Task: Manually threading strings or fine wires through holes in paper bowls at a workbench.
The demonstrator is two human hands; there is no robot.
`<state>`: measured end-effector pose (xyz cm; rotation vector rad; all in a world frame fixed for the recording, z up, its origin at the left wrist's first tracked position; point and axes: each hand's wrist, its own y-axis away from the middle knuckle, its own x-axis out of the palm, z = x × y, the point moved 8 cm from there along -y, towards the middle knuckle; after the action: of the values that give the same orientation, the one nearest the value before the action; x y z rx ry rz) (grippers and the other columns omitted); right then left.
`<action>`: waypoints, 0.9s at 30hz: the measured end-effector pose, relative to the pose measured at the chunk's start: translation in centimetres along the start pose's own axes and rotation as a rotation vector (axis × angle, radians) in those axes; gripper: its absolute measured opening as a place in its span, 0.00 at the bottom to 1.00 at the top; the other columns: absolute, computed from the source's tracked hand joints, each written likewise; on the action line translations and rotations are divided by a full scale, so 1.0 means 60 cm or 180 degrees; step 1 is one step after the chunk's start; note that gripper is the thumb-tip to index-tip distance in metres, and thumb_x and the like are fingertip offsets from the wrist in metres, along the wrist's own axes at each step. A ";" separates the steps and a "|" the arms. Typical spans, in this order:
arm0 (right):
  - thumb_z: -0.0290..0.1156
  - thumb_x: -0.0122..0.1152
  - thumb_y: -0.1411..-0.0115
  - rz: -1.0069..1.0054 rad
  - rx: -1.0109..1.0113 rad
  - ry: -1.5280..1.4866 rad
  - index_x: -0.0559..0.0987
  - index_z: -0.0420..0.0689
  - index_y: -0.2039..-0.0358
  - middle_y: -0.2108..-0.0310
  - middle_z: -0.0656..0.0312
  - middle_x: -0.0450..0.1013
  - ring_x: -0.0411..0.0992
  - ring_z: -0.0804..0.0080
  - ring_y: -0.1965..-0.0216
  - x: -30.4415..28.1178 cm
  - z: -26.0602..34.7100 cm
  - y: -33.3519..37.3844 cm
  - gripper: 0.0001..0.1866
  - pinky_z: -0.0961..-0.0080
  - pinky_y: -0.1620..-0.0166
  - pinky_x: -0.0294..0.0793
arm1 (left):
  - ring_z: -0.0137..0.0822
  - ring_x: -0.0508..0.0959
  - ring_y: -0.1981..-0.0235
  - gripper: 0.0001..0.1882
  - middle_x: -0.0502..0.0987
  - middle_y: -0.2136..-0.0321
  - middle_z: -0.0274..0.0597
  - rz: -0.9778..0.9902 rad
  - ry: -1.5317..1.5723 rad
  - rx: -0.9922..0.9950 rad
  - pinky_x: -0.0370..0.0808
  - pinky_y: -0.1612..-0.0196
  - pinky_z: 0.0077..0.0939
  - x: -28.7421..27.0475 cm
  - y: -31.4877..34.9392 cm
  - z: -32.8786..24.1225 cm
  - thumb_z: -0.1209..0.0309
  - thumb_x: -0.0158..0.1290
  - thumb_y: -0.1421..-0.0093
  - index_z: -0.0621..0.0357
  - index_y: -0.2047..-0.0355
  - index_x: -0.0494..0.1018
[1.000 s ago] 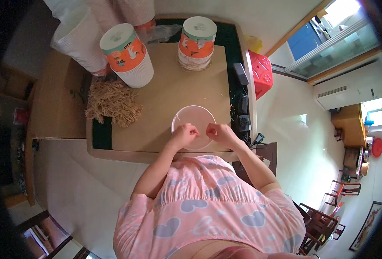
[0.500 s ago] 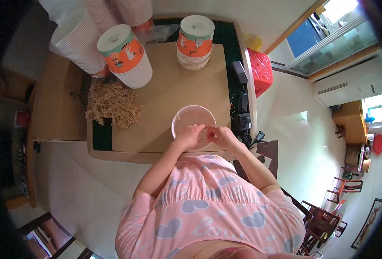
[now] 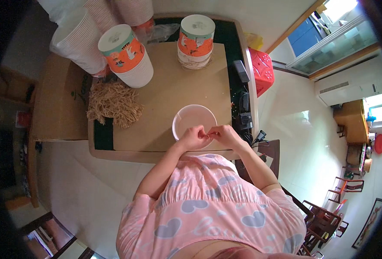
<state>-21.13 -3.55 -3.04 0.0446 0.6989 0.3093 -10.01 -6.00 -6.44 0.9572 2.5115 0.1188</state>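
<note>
A round white paper tub [image 3: 190,115] stands mouth up at the near edge of the cardboard sheet. Over its near rim, my left hand [image 3: 193,137] and my right hand [image 3: 224,135] meet fingertip to fingertip. Both are closed in a pinch; whatever lies between the fingers is too small to make out. A short pale strand shows at the tub's far left rim. Left of the tub lies a tangled heap of tan twine pieces [image 3: 113,102].
Behind the twine leans a stack of orange-and-green printed paper tubs [image 3: 126,58]. A shorter stack [image 3: 196,39], twine at its base, stands far right. Taller white stacks [image 3: 79,41] rise at far left. Black adapters [image 3: 245,120] line the right edge, beside a red stool [image 3: 261,71].
My left hand has drawn back from inside the tub to its near rim, its fingers now curled. My right fingertips have turned to meet it.
</note>
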 end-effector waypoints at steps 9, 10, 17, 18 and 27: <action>0.27 0.57 0.49 0.0093 0.0439 -0.0182 0.77 0.40 0.72 0.77 0.57 0.75 0.75 0.68 0.73 0.001 -0.010 -0.006 0.05 0.75 0.69 0.73 | 0.23 0.72 0.79 0.07 0.71 0.82 0.34 -0.0131 0.0592 0.0219 0.69 0.76 0.23 -0.012 -0.001 0.023 0.71 0.56 0.48 0.61 0.76 0.70; 0.27 0.57 0.49 0.0095 0.0440 -0.0180 0.77 0.40 0.72 0.77 0.57 0.75 0.75 0.68 0.73 0.003 -0.014 -0.006 0.05 0.75 0.69 0.73 | 0.25 0.72 0.79 0.05 0.70 0.81 0.35 -0.0052 0.0252 0.0612 0.69 0.76 0.24 -0.013 0.005 0.007 0.72 0.56 0.49 0.59 0.76 0.72; 0.27 0.55 0.47 -0.0159 0.0164 -0.0196 0.76 0.39 0.71 0.77 0.55 0.75 0.75 0.66 0.74 0.007 -0.016 -0.011 0.06 0.74 0.70 0.72 | 0.38 0.74 0.76 0.04 0.70 0.76 0.39 -0.0309 -0.0786 0.1557 0.70 0.73 0.31 -0.004 0.031 -0.039 0.70 0.55 0.48 0.56 0.76 0.75; 0.27 0.55 0.47 -0.0149 0.0235 -0.0158 0.76 0.39 0.71 0.77 0.55 0.74 0.75 0.66 0.74 0.007 -0.019 -0.011 0.06 0.74 0.70 0.72 | 0.38 0.74 0.76 0.04 0.70 0.76 0.39 -0.0310 -0.0783 0.1558 0.70 0.73 0.31 -0.002 0.030 -0.045 0.70 0.55 0.48 0.56 0.76 0.75; 0.30 0.56 0.46 -0.0232 0.0431 -0.0441 0.76 0.41 0.70 0.75 0.52 0.74 0.74 0.56 0.72 0.007 -0.019 -0.003 0.06 0.68 0.69 0.71 | 0.45 0.75 0.72 0.06 0.71 0.72 0.43 -0.0519 -0.0716 0.0996 0.73 0.69 0.34 -0.008 0.030 -0.048 0.69 0.55 0.48 0.58 0.73 0.72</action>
<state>-21.52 -3.67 -4.20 0.1675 0.5817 0.1868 -9.84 -4.74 -3.23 0.8224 2.4249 -0.4204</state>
